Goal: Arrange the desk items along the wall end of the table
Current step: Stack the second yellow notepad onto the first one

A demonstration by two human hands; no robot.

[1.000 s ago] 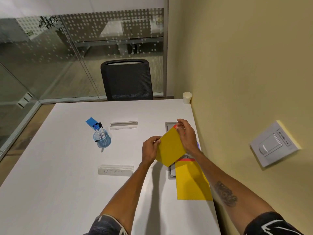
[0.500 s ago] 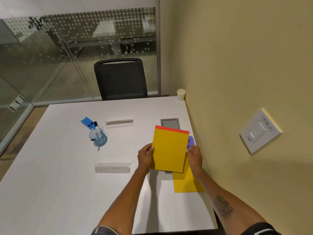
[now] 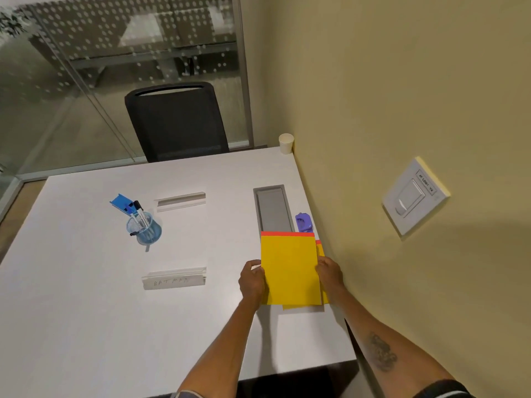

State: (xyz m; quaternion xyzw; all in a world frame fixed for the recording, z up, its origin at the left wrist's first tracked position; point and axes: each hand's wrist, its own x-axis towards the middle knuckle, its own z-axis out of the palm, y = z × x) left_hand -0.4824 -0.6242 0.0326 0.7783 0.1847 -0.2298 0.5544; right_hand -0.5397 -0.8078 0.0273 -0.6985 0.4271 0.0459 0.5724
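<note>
Head view: both hands grip a yellow notepad (image 3: 290, 270) with a red top strip. Left hand (image 3: 252, 280) pinches its left edge, thumb on top, fingers under. Right hand (image 3: 330, 275) pinches its right edge the same way. The notepad lies over a second yellow notepad (image 3: 321, 252), which peeks out on the right and at the bottom; whether the two touch, cannot tell. Landmark is the grey cable slot (image 3: 273, 209) set in the white table (image 3: 86, 311). The held notepad's top edge covers the near end of the slot. A purple stapler-like item (image 3: 303, 222) sits just right of the slot, close to the yellow wall (image 3: 402, 96). A white paper cup (image 3: 286, 143) stands beyond the slot in the far table corner against the wall. Well left of the slot: a blue pen cup (image 3: 145, 228) with pens and a blue tool, a blank name holder (image 3: 180, 201) and, nearer the person, a name holder with writing (image 3: 173, 279). A black chair (image 3: 175, 122) stands past the table's far edge.
</note>
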